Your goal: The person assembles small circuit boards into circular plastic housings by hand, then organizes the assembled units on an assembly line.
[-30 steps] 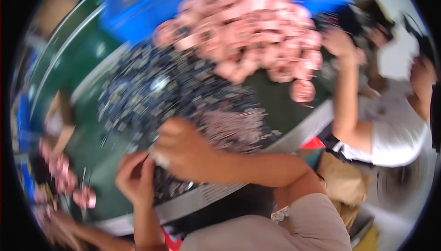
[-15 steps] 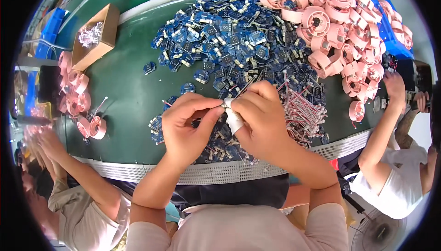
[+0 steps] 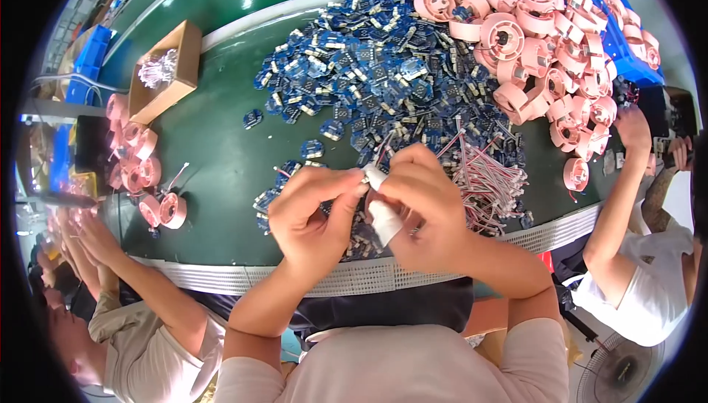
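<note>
My left hand (image 3: 313, 211) is closed in a pinch, thumb and forefinger meeting on a tiny pale piece that is mostly hidden. Against those fingertips rests the forefinger of my right hand (image 3: 428, 207), whose forefinger and thumb wear white coverings. The right thumb sits lower, apart from the pinch, and the other fingers are curled, so what they hold is hidden. Both hands are over the near side of a heap of blue circuit boards (image 3: 354, 78). Beside my right hand lies a bundle of red and white wires with small white connectors (image 3: 490, 182).
Pink ring-shaped housings (image 3: 538, 56) pile up at the right, with a smaller group (image 3: 136, 171) at the left. A cardboard box (image 3: 184, 71) holds white-ended leads. A perforated white strip (image 3: 354, 279) edges the green table. Co-workers' arms reach in at the left (image 3: 151, 289) and right (image 3: 619, 182).
My right thumb has moved down, away from the forefinger tip. My left fingertips still pinch. The whole view has shifted slightly, and the left co-worker's hands have moved.
</note>
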Demonstrator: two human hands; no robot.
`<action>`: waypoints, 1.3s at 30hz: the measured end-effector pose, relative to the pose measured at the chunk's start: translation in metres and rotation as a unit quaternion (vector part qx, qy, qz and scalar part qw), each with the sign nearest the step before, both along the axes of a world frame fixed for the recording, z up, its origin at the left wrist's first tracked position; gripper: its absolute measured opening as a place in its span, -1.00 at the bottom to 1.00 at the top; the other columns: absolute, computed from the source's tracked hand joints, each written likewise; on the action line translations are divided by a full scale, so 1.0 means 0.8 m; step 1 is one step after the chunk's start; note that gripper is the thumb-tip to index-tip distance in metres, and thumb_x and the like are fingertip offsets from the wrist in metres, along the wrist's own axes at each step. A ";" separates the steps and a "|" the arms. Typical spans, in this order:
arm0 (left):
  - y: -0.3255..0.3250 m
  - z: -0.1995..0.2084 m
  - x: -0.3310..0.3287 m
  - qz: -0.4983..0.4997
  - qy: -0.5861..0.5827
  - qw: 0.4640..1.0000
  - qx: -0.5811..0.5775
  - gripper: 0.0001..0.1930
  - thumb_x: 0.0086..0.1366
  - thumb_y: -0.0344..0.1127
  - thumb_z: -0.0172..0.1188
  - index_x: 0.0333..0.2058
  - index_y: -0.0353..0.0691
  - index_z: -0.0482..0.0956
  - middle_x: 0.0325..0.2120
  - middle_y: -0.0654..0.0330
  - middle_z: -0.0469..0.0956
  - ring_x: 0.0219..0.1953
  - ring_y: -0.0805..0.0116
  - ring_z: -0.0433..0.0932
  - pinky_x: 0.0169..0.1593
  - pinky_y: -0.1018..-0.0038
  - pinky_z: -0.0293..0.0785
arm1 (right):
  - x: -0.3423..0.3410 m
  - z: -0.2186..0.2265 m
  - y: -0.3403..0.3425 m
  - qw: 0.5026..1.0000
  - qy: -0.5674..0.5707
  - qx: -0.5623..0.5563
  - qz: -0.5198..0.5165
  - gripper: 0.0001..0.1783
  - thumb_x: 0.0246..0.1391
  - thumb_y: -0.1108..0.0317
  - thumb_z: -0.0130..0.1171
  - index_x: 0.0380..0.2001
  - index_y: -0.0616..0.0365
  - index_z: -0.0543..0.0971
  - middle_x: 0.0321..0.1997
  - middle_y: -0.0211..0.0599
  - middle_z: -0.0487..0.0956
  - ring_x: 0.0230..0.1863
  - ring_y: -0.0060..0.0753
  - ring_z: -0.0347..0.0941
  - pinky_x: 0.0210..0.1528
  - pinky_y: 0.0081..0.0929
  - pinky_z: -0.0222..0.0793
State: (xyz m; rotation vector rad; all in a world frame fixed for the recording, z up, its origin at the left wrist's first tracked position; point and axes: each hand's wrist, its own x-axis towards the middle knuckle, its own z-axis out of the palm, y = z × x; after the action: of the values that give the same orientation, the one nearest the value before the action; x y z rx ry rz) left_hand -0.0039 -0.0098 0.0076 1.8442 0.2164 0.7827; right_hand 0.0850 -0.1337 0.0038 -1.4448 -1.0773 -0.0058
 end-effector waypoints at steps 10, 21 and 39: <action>0.012 -0.010 0.009 -0.051 0.021 0.964 -0.261 -0.85 0.13 -0.64 0.16 -0.29 -0.38 0.56 -0.39 0.20 0.53 -0.34 0.49 0.55 -0.24 0.61 0.49 | 0.012 -0.002 0.005 0.998 -0.005 -0.058 0.010 -0.66 -0.25 0.60 0.15 -0.26 0.34 0.49 -0.51 -0.29 0.47 -0.39 -0.23 0.27 -0.32 -0.36 0.22; 0.004 -0.011 0.011 -0.016 0.031 0.969 -0.245 -0.85 0.13 -0.66 0.15 -0.30 -0.39 0.55 -0.39 0.18 0.49 -0.37 0.45 0.54 -0.27 0.60 0.47 | 0.000 -0.011 0.006 0.997 -0.037 -0.044 -0.052 -0.60 -0.24 0.57 0.15 -0.19 0.32 0.47 -0.44 -0.26 0.47 -0.25 -0.14 0.30 -0.20 -0.26 0.24; 0.147 -0.005 -0.034 0.186 -0.153 0.937 -0.254 -0.83 0.26 -0.47 0.06 -0.17 -0.36 0.45 -0.29 0.14 0.53 -0.22 0.33 0.53 -0.13 0.46 0.48 | 0.098 0.022 -0.102 0.886 -0.200 -0.368 -0.200 -0.77 -0.35 0.40 0.27 -0.47 0.15 0.60 -0.45 -0.32 0.50 -0.21 -0.20 0.37 -0.10 -0.24 0.22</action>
State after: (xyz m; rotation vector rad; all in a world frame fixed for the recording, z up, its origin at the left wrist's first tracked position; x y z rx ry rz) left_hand -0.0308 0.1075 0.0038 1.1869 0.5236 1.1425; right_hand 0.1637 -0.2152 0.0216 -2.4252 -1.1425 -0.2195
